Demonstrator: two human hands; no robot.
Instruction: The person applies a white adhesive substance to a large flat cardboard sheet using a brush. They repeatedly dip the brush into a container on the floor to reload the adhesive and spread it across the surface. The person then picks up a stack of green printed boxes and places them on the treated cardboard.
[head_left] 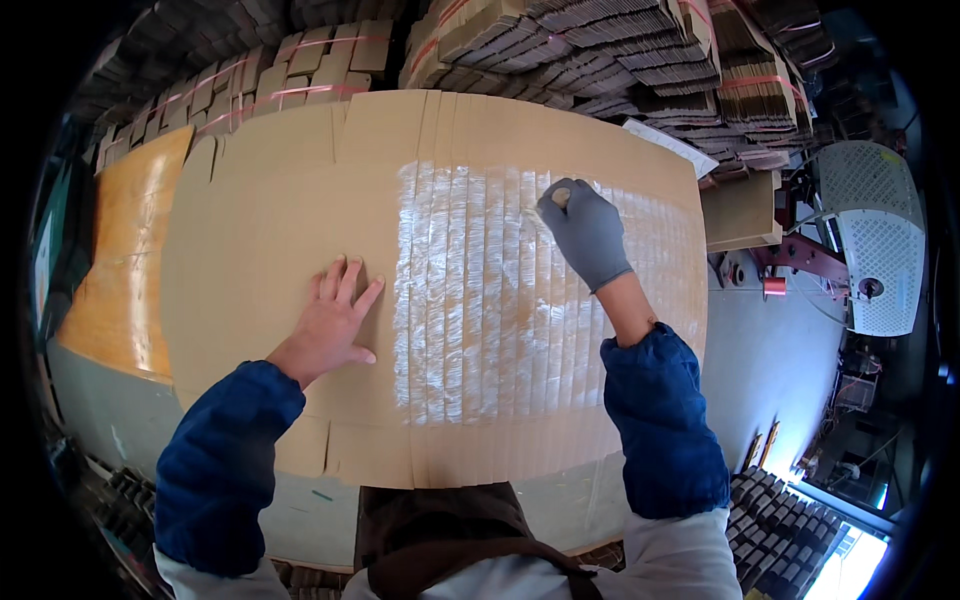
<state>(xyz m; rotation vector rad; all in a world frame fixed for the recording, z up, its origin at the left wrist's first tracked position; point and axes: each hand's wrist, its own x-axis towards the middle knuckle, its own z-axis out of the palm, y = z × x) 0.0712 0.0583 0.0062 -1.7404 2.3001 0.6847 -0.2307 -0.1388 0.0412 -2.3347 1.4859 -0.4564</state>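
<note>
A fanned row of flat cardboard sheets (270,200) lies in front of me, their overlapping edges forming narrow strips on the right. White, wet-looking streaks (450,290) cover those strips. My left hand (330,315), bare, rests on the plain brown cardboard just left of the streaks, fingers spread. In a grey glove, my right hand (588,235) is closed around a brush (562,197) over the upper part of the streaked area. The brush's tan handle end pokes out of the fist; its bristles are mostly hidden under the hand.
Bundled stacks of cardboard (570,50) tied with pink straps stand along the far side. A shiny wooden board (125,260) lies at the left. On the right are a cardboard box (740,212) and a machine with a perforated white guard (880,260).
</note>
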